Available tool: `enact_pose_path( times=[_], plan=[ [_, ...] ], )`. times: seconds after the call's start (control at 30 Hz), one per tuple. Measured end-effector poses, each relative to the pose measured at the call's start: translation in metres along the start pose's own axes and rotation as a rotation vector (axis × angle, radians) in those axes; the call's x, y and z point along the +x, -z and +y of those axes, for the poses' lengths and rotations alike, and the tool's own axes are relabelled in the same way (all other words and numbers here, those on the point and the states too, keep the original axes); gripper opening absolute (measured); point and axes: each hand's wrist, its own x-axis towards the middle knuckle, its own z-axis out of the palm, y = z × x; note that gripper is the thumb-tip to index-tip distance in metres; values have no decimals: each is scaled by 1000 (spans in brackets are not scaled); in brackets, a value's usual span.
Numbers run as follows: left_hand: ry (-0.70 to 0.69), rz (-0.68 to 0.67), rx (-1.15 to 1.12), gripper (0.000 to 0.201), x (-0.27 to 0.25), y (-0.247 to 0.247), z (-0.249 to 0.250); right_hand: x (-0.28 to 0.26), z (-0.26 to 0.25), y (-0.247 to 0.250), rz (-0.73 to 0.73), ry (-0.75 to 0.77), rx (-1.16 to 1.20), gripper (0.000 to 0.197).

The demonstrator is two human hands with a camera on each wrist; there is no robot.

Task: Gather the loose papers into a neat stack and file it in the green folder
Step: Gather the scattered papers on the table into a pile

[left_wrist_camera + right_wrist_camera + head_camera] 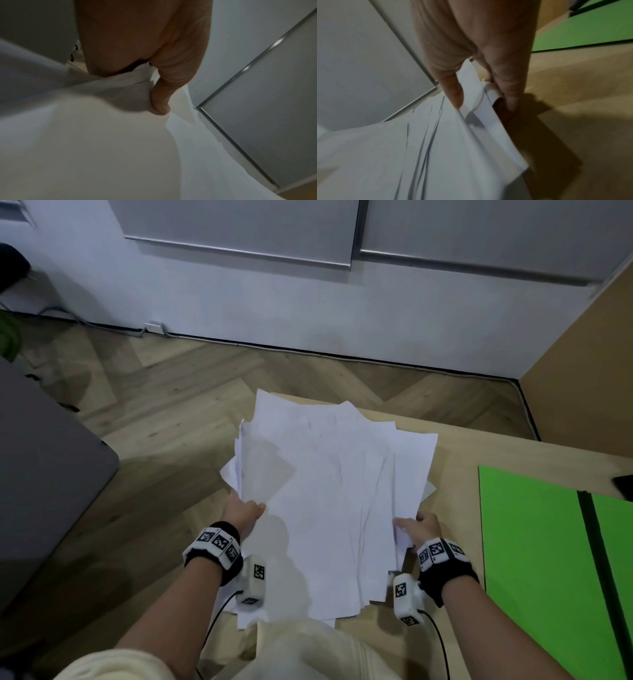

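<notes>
A loose, fanned bundle of white papers point(329, 491) is held up over the left end of the wooden table point(455, 474), its sheets askew. My left hand point(245, 513) grips the bundle's left edge, thumb on top, with the thumb point(161, 97) pressing the papers point(102, 135) in the left wrist view. On the right edge my right hand point(419, 527) pinches the sheets, the thumb point(453, 92) over the papers point(436, 148) and the fingers beneath. The green folder point(534, 542) lies open flat on the table at the right; the right wrist view catches a strip of the folder point(583, 31).
A grey sofa corner point(44, 474) stands at the left over the herringbone wood floor point(171, 392). A white wall point(308, 302) with grey panels is behind. A dark object point(623, 486) lies at the folder's far right edge. A wooden partition point(589, 354) rises at the right.
</notes>
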Motion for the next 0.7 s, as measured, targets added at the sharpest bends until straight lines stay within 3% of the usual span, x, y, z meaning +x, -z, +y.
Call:
enact_pose_path(
  times=[0.07,0.2,0.27,0.37,0.47,0.6,0.7],
  plan=[
    [-18,-35,68,33,-3,-5,1,1,3,0,13,-7,95,43],
    [-24,-134,241,30,-18,-22,-1,-17,1,-9,-47,19,36,67],
    [-34,-173,238,30,-20,-25,-3,-21,5,-6,-72,40,-56,72],
    [-56,-186,113,36,-19,-23,-2,-31,2,9,-86,36,-15,79],
    [-128,-119,28,44,-20,-24,6,-16,6,16,-10,9,45,75],
    [-153,57,112,96,-9,-36,20,-8,2,13,93,-30,76,67],
    [-52,125,149,74,-9,-44,31,-16,-16,5,87,-60,82,64]
  ],
)
